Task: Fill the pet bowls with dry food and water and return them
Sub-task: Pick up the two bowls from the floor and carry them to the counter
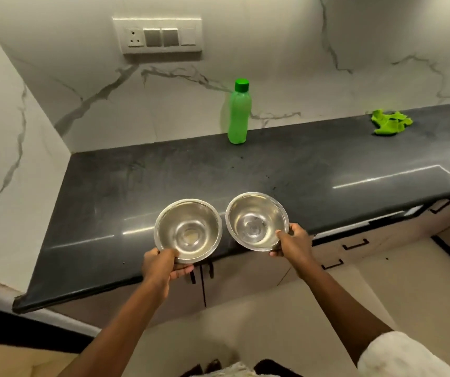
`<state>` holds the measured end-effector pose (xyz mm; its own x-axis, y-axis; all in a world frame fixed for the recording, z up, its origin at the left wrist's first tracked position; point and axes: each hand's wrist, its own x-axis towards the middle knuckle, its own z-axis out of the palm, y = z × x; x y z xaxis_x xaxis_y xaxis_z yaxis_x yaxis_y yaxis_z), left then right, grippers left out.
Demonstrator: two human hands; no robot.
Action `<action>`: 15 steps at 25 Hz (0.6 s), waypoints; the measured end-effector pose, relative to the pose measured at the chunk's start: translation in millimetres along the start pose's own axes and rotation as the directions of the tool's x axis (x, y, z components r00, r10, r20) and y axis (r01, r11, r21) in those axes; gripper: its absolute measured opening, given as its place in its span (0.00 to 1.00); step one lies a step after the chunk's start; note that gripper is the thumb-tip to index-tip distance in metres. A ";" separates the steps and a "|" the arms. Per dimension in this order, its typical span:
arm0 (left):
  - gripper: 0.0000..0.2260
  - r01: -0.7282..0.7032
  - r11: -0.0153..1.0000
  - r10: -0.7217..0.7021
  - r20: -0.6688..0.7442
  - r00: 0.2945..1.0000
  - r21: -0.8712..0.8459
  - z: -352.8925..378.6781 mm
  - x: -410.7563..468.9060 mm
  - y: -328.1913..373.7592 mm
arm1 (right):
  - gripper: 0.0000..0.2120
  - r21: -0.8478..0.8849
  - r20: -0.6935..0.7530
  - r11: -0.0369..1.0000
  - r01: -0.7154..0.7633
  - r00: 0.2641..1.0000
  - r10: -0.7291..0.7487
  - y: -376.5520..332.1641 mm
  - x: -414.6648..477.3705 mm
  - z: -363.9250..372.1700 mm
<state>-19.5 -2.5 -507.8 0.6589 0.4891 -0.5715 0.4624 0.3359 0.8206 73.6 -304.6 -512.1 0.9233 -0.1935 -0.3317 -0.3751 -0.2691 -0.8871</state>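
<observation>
Head view looks down on 2 round steel bowls held over the front edge of a dark stone surface. The left hand has its fingers closed on the near rim of the left bowl, thumb inside the lip and the rest underneath. The right hand pinches the right bowl the same way at its near right rim. Both bowls look empty; whether their bases rest on the surface or hang just above it cannot be told

Likely trouble: each bowl is held by 1 edge only, and polished metal is slick, so a loose pinch could let a bowl tip or slide off the front edge, which lies right under them. Set down hard, thin steel on stone would skid. The rims are nearly touching, so a nudge to one may knock the other

Both bowls are deep, smooth and mirror-bright, with rolled rims and small flat bottoms. The surface is glossy and mottled grey-black, showing light streaks. A green plastic bottle, capped and upright, stands well back by the veined marble-look wall; pouring from it will mean freeing a hand. A crumpled green cloth lies far right
</observation>
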 end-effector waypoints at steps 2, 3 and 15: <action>0.10 0.008 0.999 -0.009 -0.016 1.000 -0.033 11.0 12.2 8.1 | 0.09 -0.014 0.038 1.000 -0.001 0.999 0.002 -12.7 27.5 11.8; 0.10 0.011 0.999 -0.013 -0.039 0.999 -0.052 17.3 20.2 12.4 | 0.10 -0.019 0.054 1.000 -0.006 0.999 0.007 -20.1 42.7 17.6; 0.13 0.034 0.983 -0.068 -0.187 0.980 -0.181 67.1 75.3 36.8 | 0.13 -0.059 0.194 0.998 -0.031 0.980 0.042 -69.0 147.6 57.2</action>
<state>86.9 -7.3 -520.9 0.5029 0.6072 -0.6152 0.3694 0.4925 0.7881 240.6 -260.6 -518.2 0.9052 -0.0177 -0.4247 -0.4078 -0.3183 -0.8558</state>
